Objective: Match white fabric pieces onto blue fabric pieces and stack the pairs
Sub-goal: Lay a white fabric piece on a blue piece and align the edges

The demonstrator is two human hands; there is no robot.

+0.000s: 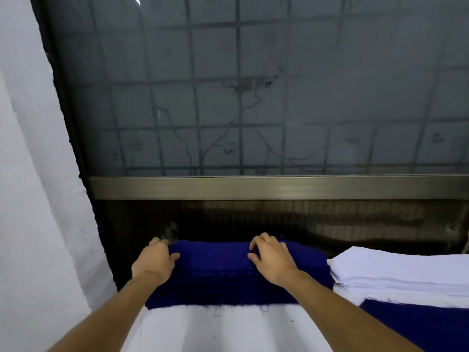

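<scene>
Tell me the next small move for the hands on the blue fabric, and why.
Probably lift the top piece off the blue stack: the left hand and right hand both curl fingers on its far edge, and the white stack lies beside it on the right, ready for matching.

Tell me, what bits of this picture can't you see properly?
All from the head view:
1. Blue pile: its layers are too dark to count.
2. Right hand: its own curled fingers hide how many layers it pinches.
3. White stack: cut off by the right edge.
4. Second blue fabric: cut off by the bottom and right edges.
5. Outside the window: blurred by frosted glass.
</scene>
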